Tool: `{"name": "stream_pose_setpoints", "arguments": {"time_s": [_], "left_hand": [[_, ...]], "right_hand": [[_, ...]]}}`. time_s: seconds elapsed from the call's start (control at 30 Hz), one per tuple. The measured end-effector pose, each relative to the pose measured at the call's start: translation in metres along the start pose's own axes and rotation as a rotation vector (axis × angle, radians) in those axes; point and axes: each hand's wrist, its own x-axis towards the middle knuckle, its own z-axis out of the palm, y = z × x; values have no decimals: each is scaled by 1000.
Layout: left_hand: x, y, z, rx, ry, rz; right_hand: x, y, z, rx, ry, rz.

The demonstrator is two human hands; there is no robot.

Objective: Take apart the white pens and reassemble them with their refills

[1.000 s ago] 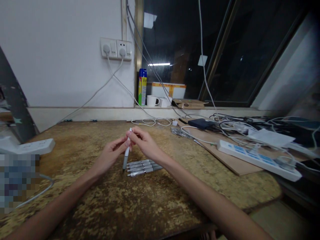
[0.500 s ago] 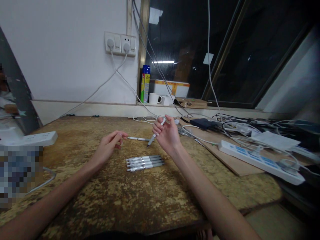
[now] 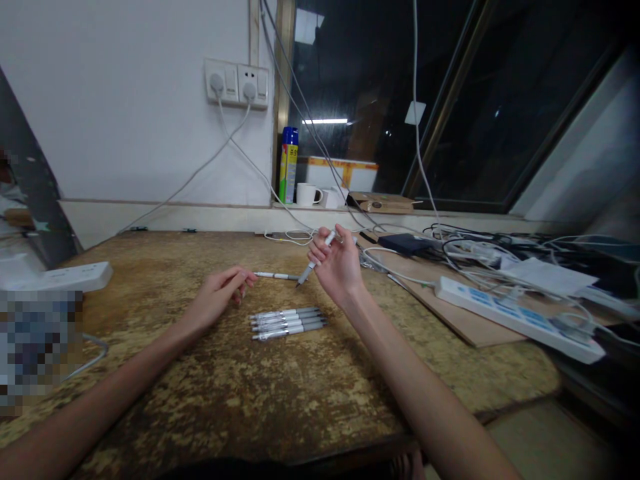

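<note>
My right hand [image 3: 341, 263] is raised over the table with its fingers curled round a white and grey pen [image 3: 311, 265], whose tip slants down to the left. My left hand [image 3: 223, 290] hovers lower at the left, thumb and fingertips pressed together. Its fingertips are at the left end of another white and grey pen [image 3: 275, 275] lying on the table; whether they grip it or something small, I cannot make out. Nearer to me, several similar pens [image 3: 287, 323] lie side by side in a row, clips to the left and grey grips to the right.
The worn wooden table [image 3: 210, 393] reaches to the wall. A power strip [image 3: 515, 317] and tangled cables [image 3: 465, 250] lie on the right beside a brown board [image 3: 450, 313]. Another white power strip [image 3: 75, 277] is at left. A spray can [image 3: 289, 167] and mug [image 3: 307, 194] stand on the sill.
My left fingertips have shifted slightly down towards the end of the lying pen. My right hand keeps its pen, with a slight change of finger position. The camera view has shifted a little.
</note>
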Motion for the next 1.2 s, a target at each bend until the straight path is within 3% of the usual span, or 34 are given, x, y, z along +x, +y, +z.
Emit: {"name": "stream_pose_setpoints", "arguments": {"time_s": [0.57,1.0,1.2], "left_hand": [[-1,2,3,7,-39,2],[-2,9,4,8,-59,-2],[-3,15,6,-28,-62,5]], "right_hand": [[-2,-4,4,-200,71,-45],[-4,-7,3,-195,27,-83],[3,6,0,-294,-21,-110]]}}
